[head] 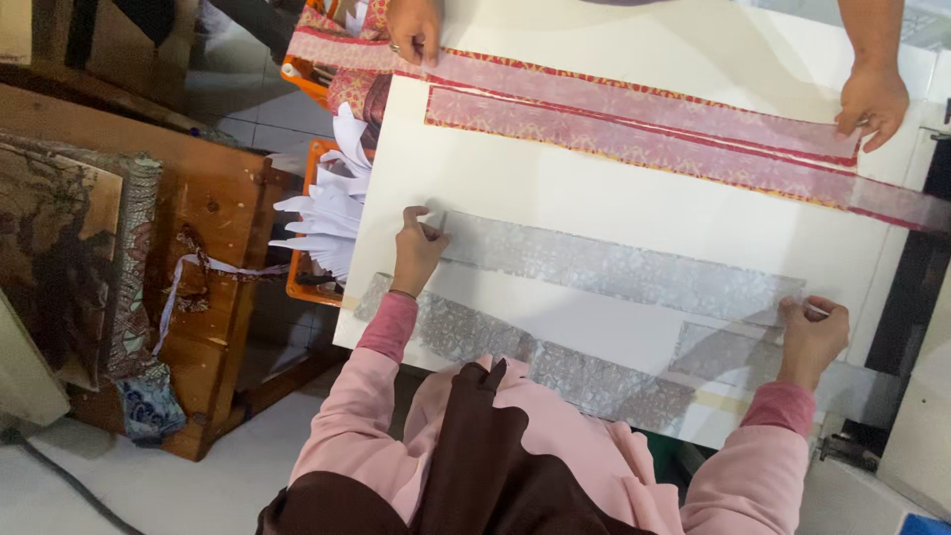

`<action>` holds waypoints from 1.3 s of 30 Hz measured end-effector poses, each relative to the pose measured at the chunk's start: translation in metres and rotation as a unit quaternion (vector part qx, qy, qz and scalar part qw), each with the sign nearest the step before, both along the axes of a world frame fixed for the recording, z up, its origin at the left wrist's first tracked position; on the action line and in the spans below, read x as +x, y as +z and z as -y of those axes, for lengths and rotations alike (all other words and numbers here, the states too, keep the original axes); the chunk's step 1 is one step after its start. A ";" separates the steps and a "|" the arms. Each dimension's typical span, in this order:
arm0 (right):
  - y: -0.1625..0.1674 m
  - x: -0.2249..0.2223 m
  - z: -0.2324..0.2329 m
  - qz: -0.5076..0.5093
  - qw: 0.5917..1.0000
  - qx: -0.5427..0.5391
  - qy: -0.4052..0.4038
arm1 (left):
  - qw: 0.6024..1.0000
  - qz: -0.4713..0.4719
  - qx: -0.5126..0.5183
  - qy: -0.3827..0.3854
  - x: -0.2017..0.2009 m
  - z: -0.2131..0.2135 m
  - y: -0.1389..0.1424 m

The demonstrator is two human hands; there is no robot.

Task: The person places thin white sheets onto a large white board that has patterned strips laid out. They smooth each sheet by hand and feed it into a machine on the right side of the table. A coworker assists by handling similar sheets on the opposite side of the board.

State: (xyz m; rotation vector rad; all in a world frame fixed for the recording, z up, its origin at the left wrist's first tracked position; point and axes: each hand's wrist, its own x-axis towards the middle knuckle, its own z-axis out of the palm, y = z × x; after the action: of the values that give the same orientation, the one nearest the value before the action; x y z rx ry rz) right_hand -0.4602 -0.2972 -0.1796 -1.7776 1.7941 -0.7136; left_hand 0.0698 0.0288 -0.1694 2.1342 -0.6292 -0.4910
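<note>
Grey patterned strip (614, 267) spans between left hand (416, 253) and right hand (814, 332), on white board (555, 173). Second grey patterned strip (525, 362) just below the hands. Beyond them: two pink strips (644, 124), red-edged, faint gold print. Sleeves pink. Orange crate (302, 282) left of left hand, white paper inside.
</note>
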 end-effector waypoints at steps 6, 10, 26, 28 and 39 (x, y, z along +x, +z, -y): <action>-0.002 -0.004 -0.001 -0.027 1.000 0.003 -0.011 | 0.999 -0.021 0.025 -0.005 -0.003 -0.001 0.001; 0.002 -0.001 -0.003 -0.018 1.000 0.000 -0.015 | 0.999 -0.010 0.036 -0.010 -0.005 -0.001 0.000; 0.011 0.062 -0.084 -0.291 0.956 -0.044 0.008 | 0.864 0.400 0.091 -0.293 -0.094 -0.026 0.034; 0.014 0.054 -0.078 -0.294 0.955 -0.034 -0.011 | 0.858 0.393 0.095 -0.316 -0.106 -0.018 0.029; 0.021 -0.024 -0.031 -0.250 0.959 0.103 -0.087 | 0.818 0.353 0.105 -0.443 -0.175 0.038 0.018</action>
State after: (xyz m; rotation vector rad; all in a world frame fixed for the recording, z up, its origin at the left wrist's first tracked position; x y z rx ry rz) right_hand -0.4845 -0.2661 -0.1581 -1.7775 2.2774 -0.1232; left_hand -0.1053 -0.0091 -0.1515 2.0904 -2.1230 -0.2133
